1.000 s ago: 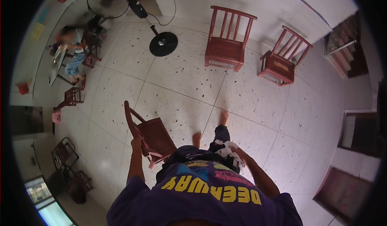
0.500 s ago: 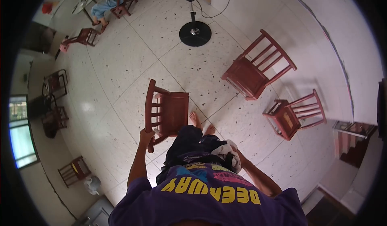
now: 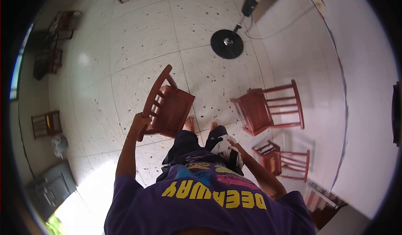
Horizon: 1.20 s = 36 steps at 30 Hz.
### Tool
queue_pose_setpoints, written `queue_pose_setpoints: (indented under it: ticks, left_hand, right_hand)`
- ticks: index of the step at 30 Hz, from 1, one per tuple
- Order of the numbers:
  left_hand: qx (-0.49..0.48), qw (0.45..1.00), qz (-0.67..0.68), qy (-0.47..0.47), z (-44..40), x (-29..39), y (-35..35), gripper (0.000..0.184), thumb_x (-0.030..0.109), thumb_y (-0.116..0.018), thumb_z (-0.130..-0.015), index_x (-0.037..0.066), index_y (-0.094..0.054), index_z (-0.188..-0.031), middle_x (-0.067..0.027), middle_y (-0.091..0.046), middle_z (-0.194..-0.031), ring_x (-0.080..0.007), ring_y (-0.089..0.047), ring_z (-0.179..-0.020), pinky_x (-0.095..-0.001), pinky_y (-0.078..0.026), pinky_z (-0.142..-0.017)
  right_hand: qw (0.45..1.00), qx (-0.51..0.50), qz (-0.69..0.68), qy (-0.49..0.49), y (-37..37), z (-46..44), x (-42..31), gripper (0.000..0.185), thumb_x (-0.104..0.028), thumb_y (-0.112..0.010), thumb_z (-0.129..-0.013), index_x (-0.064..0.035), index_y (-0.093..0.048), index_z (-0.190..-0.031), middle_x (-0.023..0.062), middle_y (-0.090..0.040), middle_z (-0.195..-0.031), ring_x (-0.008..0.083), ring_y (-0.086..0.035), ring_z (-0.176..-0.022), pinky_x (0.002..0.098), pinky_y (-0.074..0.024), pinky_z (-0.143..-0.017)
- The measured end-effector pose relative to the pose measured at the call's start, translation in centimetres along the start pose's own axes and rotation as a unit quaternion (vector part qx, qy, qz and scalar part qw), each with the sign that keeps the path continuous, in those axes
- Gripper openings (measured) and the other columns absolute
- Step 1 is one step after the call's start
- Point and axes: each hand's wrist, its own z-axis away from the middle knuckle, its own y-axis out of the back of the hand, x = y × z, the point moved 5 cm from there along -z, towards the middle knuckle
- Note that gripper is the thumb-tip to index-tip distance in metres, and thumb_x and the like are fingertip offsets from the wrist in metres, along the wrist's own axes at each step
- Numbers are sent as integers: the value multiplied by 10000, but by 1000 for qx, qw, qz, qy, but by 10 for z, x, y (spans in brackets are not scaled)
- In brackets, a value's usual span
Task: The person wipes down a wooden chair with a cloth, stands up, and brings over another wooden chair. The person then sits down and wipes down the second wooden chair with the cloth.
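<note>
My left hand (image 3: pixel 141 121) is closed around the backrest of a red wooden chair (image 3: pixel 172 109), near the backrest's lower end in the view. The chair is at my left front, its seat beside my bare feet. My right hand (image 3: pixel 236 148) is at my right thigh, closed on a bunched white and dark cloth (image 3: pixel 226 148). Its fingers are partly hidden by the cloth.
Two red chairs (image 3: pixel 256 111) (image 3: pixel 272 159) stand by the right wall. A black fan base (image 3: pixel 227 44) is on the floor ahead. More chairs (image 3: pixel 47 124) line the left side, near a clear plastic jug (image 3: pixel 60 146). Stairs show at lower right.
The view has turned left, shifting the fan and wall chairs in the frame. My left hand still holds its chair, now at a different tilt. The seated person is nearly out of view.
</note>
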Motion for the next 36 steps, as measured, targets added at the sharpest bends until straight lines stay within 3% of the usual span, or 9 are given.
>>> queue_pose_setpoints:
  ticks: [2,7,9,11,13,17,19,25,36]
  left_hand:
    - [-11,1000,6,7,-6,-2,2,191,110,-674,-796,-22,-707,-930,-51,-612,-587,-146,-608,-482,-302,-486,-438]
    - [37,999,7,23,-5,18,0,229,135,-690,-785,-26,-727,-944,-52,-619,-595,-141,-601,-479,-297,-486,-442]
    - [47,998,10,36,-1,32,-6,221,140,-714,-781,-39,-686,-907,-73,-649,-636,-148,-604,-496,-297,-494,-440]
    - [70,996,-12,63,-2,36,-11,233,139,-701,-777,-38,-697,-929,-78,-668,-651,-143,-606,-502,-294,-489,-443]
    - [85,992,-48,85,-1,48,-21,244,138,-691,-779,-27,-708,-959,-57,-649,-631,-134,-599,-497,-288,-480,-446]
    - [153,982,9,112,-5,52,-45,224,157,-683,-716,-5,-686,-871,-43,-619,-626,-114,-565,-501,-284,-450,-457]
    - [106,984,30,142,-9,57,-51,311,92,-664,-771,-6,-720,-1060,-3,-618,-640,-80,-559,-507,-255,-467,-469]
    - [146,983,12,107,-20,63,-63,187,114,-665,-729,-28,-686,-849,-63,-633,-591,-139,-598,-478,-302,-482,-465]
    - [200,976,-49,69,25,18,-70,310,115,-653,-734,-66,-706,-980,-75,-627,-577,-153,-621,-473,-310,-505,-445]
  right_hand:
    - [975,-46,-181,-122,15,-14,23,438,-339,-560,-986,-133,-514,-1369,186,-681,-885,343,-675,-815,415,-521,-724]
    - [785,-133,-462,-392,58,-28,89,419,-409,-600,-999,-71,-632,-1244,136,-716,-996,250,-699,-970,349,-530,-831]
    - [912,-195,-204,-298,99,-61,92,502,-467,-588,-1006,-27,-644,-1242,111,-696,-982,197,-654,-935,332,-511,-855]
    - [919,-264,-65,-286,132,-99,92,551,-497,-582,-1008,-7,-645,-1252,98,-682,-960,169,-628,-903,322,-503,-860]
    - [911,-282,69,-293,154,-127,112,602,-501,-521,-1028,79,-680,-1048,159,-681,-898,189,-636,-908,381,-493,-832]
    - [895,-340,46,-284,188,-121,129,578,-485,-529,-1020,73,-676,-1038,156,-678,-892,191,-634,-895,380,-493,-823]
    - [887,-367,23,-280,207,-114,125,562,-475,-534,-1014,70,-673,-1032,155,-676,-889,192,-633,-887,380,-493,-817]
    - [861,-410,9,-301,268,-81,123,516,-443,-549,-996,59,-666,-1013,149,-669,-877,196,-628,-863,378,-492,-798]
    - [862,-395,160,-276,291,-135,159,431,-386,-578,-965,39,-651,-979,140,-658,-857,204,-621,-819,374,-492,-764]
